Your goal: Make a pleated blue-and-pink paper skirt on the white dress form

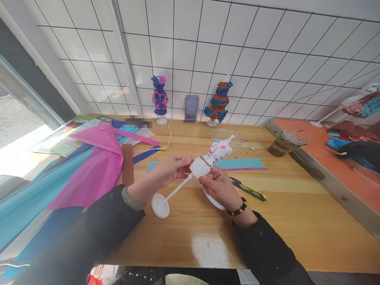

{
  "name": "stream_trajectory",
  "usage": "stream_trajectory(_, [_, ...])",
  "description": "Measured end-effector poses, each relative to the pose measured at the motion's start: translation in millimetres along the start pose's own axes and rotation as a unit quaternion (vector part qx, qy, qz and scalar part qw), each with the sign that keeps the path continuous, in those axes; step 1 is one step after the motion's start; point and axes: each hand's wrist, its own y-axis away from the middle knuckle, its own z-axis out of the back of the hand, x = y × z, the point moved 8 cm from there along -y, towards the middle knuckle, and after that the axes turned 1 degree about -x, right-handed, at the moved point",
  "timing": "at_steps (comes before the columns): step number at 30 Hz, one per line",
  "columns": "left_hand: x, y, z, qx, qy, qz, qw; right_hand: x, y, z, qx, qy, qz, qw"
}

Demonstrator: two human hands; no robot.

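Gripping a white dress form [221,149] at a tilt over the tabletop [285,213], the person has both hands clamped on its lower torso. The left hand [175,171] contacts the hip on one side; the right hand [220,187] pinches the lower edge on the other, thumb toward the viewer. The neck end points up and to the right, and the round base [160,206] points down and to the left. Pink and teal marks cover the upper torso; a narrow brown band crosses the hips.

Beyond the hands lies a teal strip [243,164] with a pink edge. A cutter [249,189] rests just beside the right hand. Pink sheet material [97,162] is heaped at the left, next to a brown strip [127,164]. Two decorated forms, one blue and pink [160,99], one teal and brown [218,105], stand upright near the tiled wall [192,51].
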Motion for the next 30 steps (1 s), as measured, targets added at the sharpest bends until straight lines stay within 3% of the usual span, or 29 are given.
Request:
stream_trajectory(6, [-23.1, 5.7, 16.5, -0.114, -0.117, -0.08, 0.983, 2.1, -1.8, 6.0, -0.028, 0.01, -0.002, 1.0])
stream_trajectory(11, [-61.9, 28.9, 10.3, -0.203, -0.253, -0.237, 0.916, 0.5, -3.9, 15.7, -0.093, 0.037, -0.019, 0.995])
stream_trajectory(15, [-79.0, 57.0, -23.1, -0.186, -0.391, -0.365, 0.824, -0.8, -5.6, 20.0, -0.113, 0.054, -0.023, 0.992])
stream_trajectory(17, [-74.4, 62.9, -46.2, -0.11, -0.454, -0.403, 0.787, -0.7, -6.3, 19.9, -0.106, 0.049, -0.026, 0.993])
stream_trajectory(19, [-63.8, 58.5, -54.3, -0.07, -0.485, -0.383, 0.783, -0.4, -6.4, 22.0, -0.115, 0.036, -0.027, 0.992])
stream_trajectory(22, [-46.8, 39.4, -33.9, -0.139, -0.493, -0.278, 0.813, -0.3, -5.5, 26.3, -0.143, 0.028, -0.025, 0.989])
stream_trajectory(25, [-25.8, 22.7, -21.7, -0.137, -0.497, -0.196, 0.834, -0.6, -4.8, 24.9, -0.151, 0.057, -0.02, 0.987])
stream_trajectory(30, [-20.4, 20.1, -18.6, -0.16, -0.521, -0.193, 0.816, 1.4, -3.8, 16.3, -0.147, 0.112, -0.009, 0.983])
